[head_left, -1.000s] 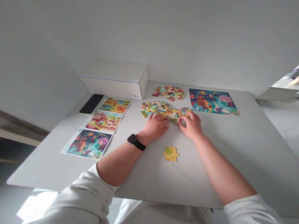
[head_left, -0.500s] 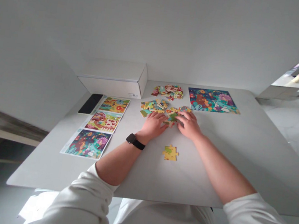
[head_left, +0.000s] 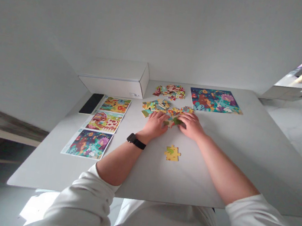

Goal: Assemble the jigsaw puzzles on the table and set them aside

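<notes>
Several loose jigsaw puzzle pieces [head_left: 152, 106] lie in a colourful heap near the middle of the table. My left hand [head_left: 155, 124] rests palm down at the heap's near edge, thumb apart from the fingers, fingertips touching pieces. On the other side, my right hand [head_left: 190, 126] has its thumb and fingers around a green puzzle piece [head_left: 177, 121], partly hidden by them. Between my forearms, closer to me, a yellow piece block [head_left: 172, 153] with a green figure lies flat. Behind the heap sits a second pile of reddish pieces [head_left: 172, 91].
A finished dark-blue puzzle [head_left: 216, 101] lies at the back right. A white box [head_left: 113, 81] stands against the wall. On the left are a sheet with three printed pictures [head_left: 103, 123] and a black phone [head_left: 92, 103]. The table's front edge [head_left: 172, 203] runs close to my body.
My hands have shifted only slightly at the heap. The green piece by my right hand has turned and sits closer to its thumb. The yellow block stays in place.
</notes>
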### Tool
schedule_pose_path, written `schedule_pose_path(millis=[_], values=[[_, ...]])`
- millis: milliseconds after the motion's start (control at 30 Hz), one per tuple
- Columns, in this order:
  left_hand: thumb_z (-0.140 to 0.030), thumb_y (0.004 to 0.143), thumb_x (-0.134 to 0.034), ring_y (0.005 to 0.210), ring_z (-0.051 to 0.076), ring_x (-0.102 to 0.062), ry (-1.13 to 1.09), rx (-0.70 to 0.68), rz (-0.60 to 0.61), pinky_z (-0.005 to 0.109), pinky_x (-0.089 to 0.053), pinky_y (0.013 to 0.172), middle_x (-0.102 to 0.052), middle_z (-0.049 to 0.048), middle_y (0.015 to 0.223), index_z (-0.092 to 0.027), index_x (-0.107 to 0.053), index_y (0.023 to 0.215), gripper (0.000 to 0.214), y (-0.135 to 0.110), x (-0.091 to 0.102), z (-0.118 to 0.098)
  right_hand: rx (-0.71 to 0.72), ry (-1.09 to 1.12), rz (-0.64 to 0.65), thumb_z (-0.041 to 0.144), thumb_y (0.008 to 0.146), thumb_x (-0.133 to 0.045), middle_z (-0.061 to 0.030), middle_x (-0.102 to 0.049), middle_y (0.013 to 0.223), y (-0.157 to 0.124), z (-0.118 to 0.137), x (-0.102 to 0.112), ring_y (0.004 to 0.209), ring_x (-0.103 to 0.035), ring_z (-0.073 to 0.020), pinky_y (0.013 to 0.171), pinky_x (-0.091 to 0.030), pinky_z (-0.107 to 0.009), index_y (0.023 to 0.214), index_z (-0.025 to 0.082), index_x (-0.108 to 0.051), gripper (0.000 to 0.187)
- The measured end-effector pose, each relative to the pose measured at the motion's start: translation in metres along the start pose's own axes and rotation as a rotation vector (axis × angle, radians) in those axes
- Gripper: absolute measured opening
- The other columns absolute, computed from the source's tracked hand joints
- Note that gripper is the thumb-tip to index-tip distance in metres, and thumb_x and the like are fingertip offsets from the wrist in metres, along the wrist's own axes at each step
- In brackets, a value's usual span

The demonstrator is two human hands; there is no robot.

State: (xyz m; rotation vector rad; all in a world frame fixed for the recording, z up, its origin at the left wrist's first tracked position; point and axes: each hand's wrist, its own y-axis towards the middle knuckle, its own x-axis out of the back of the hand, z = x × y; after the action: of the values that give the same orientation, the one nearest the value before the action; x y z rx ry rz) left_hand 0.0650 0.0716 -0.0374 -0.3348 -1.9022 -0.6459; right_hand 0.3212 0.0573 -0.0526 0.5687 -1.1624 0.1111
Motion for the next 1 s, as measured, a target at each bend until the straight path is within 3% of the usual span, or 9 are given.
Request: schedule_pose_path(millis=[167,367,533,600,700,833,1000], values=[[-0.018,0.092,-0.063,0.134,0.033,-0.060,0.025,0.075,0.000,0.050,-0.046,0.121,-0.068,0.0130,0.139,-0.022,-0.073,0.138,0.048,0.001,0.000,0.004,0.010,-0.051,0.090,0.028,0.094,-0.076,-0.0060,-0.083,0.123,-0.005,-0.002,0.015,0.131,-0.067,-0.0331,0.124,-0.039,-0.060,0.105,0.028,-0.085,0.014],[-0.016,0.098,-0.055,0.137,0.033,-0.059,0.026,0.097,0.015,0.051,-0.045,0.123,-0.067,0.0127,0.146,-0.020,-0.071,0.142,0.046,0.003,0.001,0.009,0.003,-0.089,0.237,0.024,0.089,-0.082,-0.0035,-0.082,0.126,-0.017,-0.015,0.036,0.120,-0.072,-0.0296,0.109,-0.052,-0.049,0.114,0.031,-0.084,0.026],[-0.028,0.105,-0.057,0.134,0.032,-0.060,-0.024,0.005,-0.054,0.051,-0.048,0.120,-0.069,0.0124,0.143,-0.023,-0.075,0.134,0.034,0.001,0.009,-0.006,-0.036,-0.138,0.210,0.024,0.093,-0.077,-0.0061,-0.081,0.126,-0.038,-0.021,0.043,0.115,-0.073,-0.0304,0.110,-0.053,-0.050,0.117,0.029,-0.084,0.026],[-0.030,0.107,-0.057,0.130,0.029,-0.064,-0.087,-0.126,0.005,0.047,-0.050,0.118,-0.072,0.0107,0.137,-0.026,-0.076,0.129,0.030,-0.004,0.015,-0.018,-0.059,-0.130,0.159,0.023,0.095,-0.073,-0.0073,-0.081,0.129,-0.046,-0.019,0.041,0.116,-0.073,-0.0304,0.111,-0.053,-0.050,0.119,0.027,-0.083,0.026],[-0.032,0.106,-0.062,0.119,0.025,-0.071,-0.161,-0.312,0.216,0.040,-0.055,0.108,-0.077,0.0064,0.127,-0.030,-0.078,0.126,0.026,-0.020,0.025,-0.040,-0.075,-0.099,0.089,0.020,0.094,-0.071,-0.0075,-0.079,0.133,-0.053,-0.017,0.038,0.121,-0.072,-0.0302,0.112,-0.053,-0.049,0.122,0.027,-0.083,0.030],[-0.035,0.099,-0.075,0.111,0.025,-0.074,-0.153,-0.335,0.354,0.037,-0.058,0.099,-0.077,0.0051,0.125,-0.031,-0.078,0.127,0.029,-0.052,0.035,-0.060,-0.067,-0.095,0.067,0.020,0.093,-0.072,-0.0081,-0.079,0.133,-0.054,-0.016,0.035,0.121,-0.071,-0.0303,0.112,-0.053,-0.049,0.122,0.028,-0.082,0.032],[-0.034,0.093,-0.085,0.116,0.027,-0.072,-0.153,-0.359,0.389,0.043,-0.054,0.106,-0.074,0.0064,0.134,-0.030,-0.078,0.130,0.038,-0.083,0.041,-0.067,-0.028,-0.084,0.060,0.024,0.094,-0.073,-0.0088,-0.079,0.130,-0.053,-0.018,0.034,0.118,-0.071,-0.0298,0.112,-0.052,-0.049,0.118,0.028,-0.084,0.027]])
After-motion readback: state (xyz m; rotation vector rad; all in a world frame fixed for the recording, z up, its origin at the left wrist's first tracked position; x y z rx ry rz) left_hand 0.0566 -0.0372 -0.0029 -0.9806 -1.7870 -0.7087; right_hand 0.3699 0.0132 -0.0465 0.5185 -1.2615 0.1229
